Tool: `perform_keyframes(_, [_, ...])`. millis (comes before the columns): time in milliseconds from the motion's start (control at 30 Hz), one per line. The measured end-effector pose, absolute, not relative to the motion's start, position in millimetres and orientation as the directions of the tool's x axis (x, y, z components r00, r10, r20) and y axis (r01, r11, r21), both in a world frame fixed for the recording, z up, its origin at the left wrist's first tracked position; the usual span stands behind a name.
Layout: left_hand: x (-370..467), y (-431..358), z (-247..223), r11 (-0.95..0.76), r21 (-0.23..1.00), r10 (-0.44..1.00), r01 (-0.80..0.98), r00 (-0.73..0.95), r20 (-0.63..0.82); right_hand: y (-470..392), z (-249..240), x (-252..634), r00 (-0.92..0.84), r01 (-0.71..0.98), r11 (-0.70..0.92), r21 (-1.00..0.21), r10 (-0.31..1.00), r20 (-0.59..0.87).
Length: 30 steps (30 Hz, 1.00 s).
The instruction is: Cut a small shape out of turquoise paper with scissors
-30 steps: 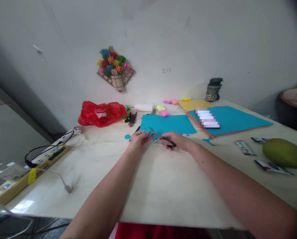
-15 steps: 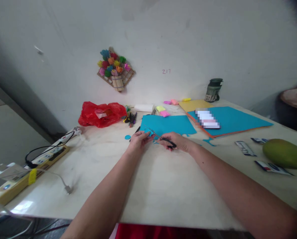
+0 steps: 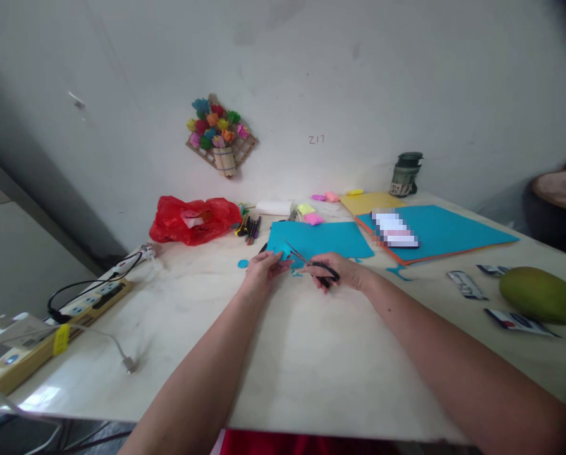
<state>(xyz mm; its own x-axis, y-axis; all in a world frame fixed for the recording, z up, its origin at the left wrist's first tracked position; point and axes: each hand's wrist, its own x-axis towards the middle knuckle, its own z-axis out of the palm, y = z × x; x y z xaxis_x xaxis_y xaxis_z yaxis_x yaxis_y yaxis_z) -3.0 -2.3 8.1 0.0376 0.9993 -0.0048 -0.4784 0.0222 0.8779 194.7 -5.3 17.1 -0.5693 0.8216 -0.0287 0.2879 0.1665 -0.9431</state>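
Farthest left, power strip [image 3: 86, 303]: well left of the fingers of the left hand [image 3: 262, 270], along the table's side [image 3: 287, 379], seemingly to hold its cords off the middle.
Red bag [image 3: 169, 224]: beyond the left fingers and to their left, probably set back to leave elbow room.
Pens [image 3: 253, 229]: bunched between the red bag and the left fingertips, likely grouped for easy finding.
Blue disc [image 3: 243, 263]: flat, just left of the left fingers, not touching them.
Left hand: thumb and fingers pinched on the small blue piece [image 3: 283, 251], presumably leaving its right side free for the blades.
Blue sheet [image 3: 320, 238]: flat, just beyond both hands' fingertips.
Scissors [image 3: 300, 256]: between the hands, points aimed left and away at the small blue piece; how wide they gape is too small to tell.
Right hand [image 3: 338, 268]: fingers curled around the black handles, gripping them from the right so both hands can meet.
Blue scrap [image 3: 397, 272]: right of the right fingers, apart.
Phone [image 3: 399, 229]: beyond those fingers, screen up on the big blue paper [image 3: 463, 230], perhaps for glancing at.
Mango [image 3: 541, 295]: well right, beside small packets [image 3: 467, 285], seemingly out of the arm's way.
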Motion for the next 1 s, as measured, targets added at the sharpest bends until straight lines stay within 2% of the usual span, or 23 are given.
perform_keyframes(333, [-3, -1, 6, 0.053, 0.874, 0.998, -0.482, 0.064, -0.025, -6, 20, 197, -0.558, 0.288, 0.139, -0.947, 0.828, -0.048])
perform_keyframes(533, [-8, 5, 8, -0.099, 0.812, 0.995, -0.576, -0.075, 0.068, -8, 28, 200, -0.532, 0.308, 0.152, -0.939, 0.846, -0.037])
perform_keyframes(700, [-8, 7, 10, -0.140, 0.801, 0.990, -0.582, -0.061, 0.129, -6, 29, 199, -0.467, 0.290, 0.116, -0.950, 0.884, -0.035])
perform_keyframes(900, [-6, 3, 14, 0.016, 0.870, 1.000, -0.493, -0.001, -0.018, -2, 24, 198, -0.392, 0.257, 0.034, -0.966, 0.917, -0.071])
perform_keyframes(1000, [-7, 3, 16, -0.021, 0.855, 0.999, -0.519, 0.015, 0.034, -1, 23, 198, -0.378, 0.222, 0.028, -0.975, 0.924, -0.059])
